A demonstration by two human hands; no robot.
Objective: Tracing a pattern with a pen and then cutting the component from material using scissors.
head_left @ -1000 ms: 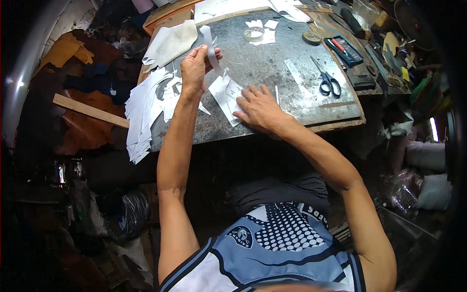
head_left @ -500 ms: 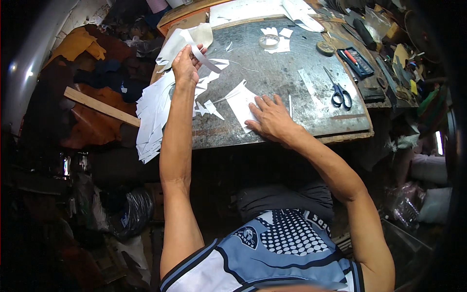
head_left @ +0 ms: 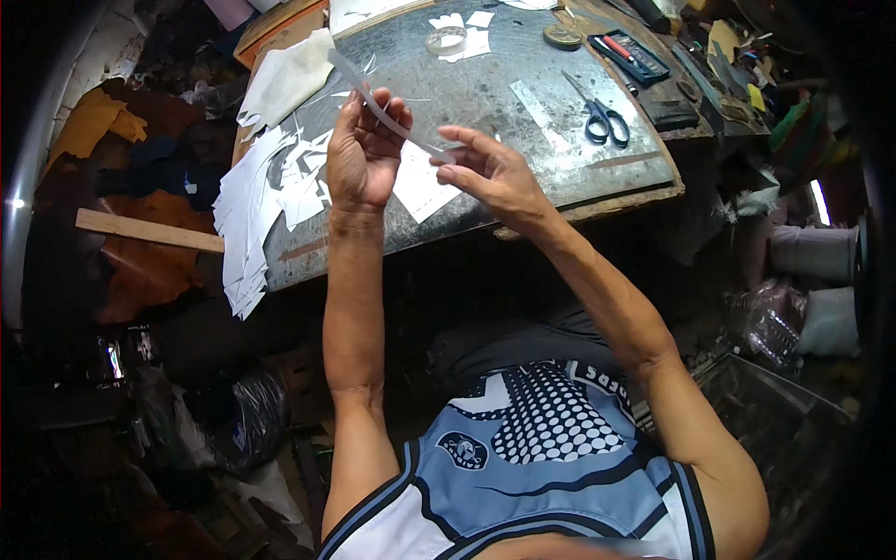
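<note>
Strip-handling, apparently: your left hand (head_left: pixel 369 159) pinches the pale strip (head_left: pixel 386 118), right hand (head_left: pixel 495 177) at its near end, closure unclear; next likely needs steadying.

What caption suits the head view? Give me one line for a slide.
A pale strip runs from left hand to right hand over a worktable with white sheets and scissors.

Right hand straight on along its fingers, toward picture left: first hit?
Likely the pale strip, whose near end is at the right hand's fingertips; whether they already touch, I can't tell. Beyond it, the left hand, though depth is unclear.
</note>
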